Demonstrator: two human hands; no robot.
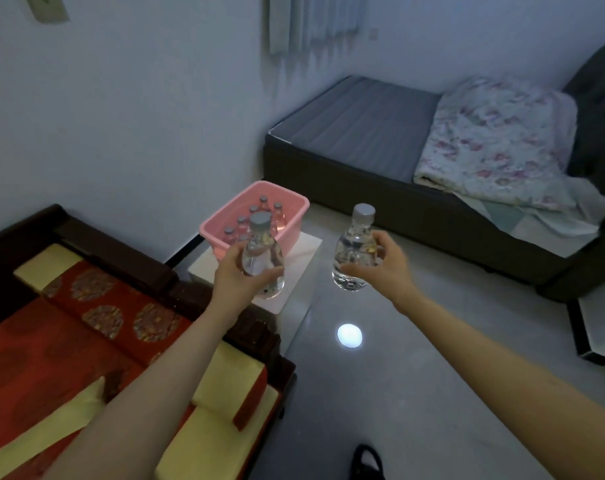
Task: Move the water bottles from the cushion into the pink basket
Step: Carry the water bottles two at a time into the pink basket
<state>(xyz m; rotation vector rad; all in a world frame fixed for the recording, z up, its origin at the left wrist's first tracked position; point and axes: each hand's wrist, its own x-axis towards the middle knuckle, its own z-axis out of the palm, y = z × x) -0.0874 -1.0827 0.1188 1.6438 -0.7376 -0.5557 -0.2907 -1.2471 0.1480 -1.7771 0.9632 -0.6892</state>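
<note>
My left hand (237, 277) grips a clear water bottle (262, 252) with a grey cap, held upright just in front of the pink basket (294, 227). My right hand (380, 263) holds a second clear bottle (354, 249) upright, in the air to the right of the basket. The basket stands on a low white table (304, 258) and has several grey-capped bottles standing inside it. The red and yellow cushion (97, 327) lies at the lower left, under my left forearm, with no bottles visible on it.
A dark wooden sofa frame (131, 258) borders the cushion. A dark low bed (380, 188) with a floral blanket (495, 143) fills the right back. Glossy grey floor (398, 393) lies between them, with a light's reflection. A dark and white box (595, 327) sits at the right edge.
</note>
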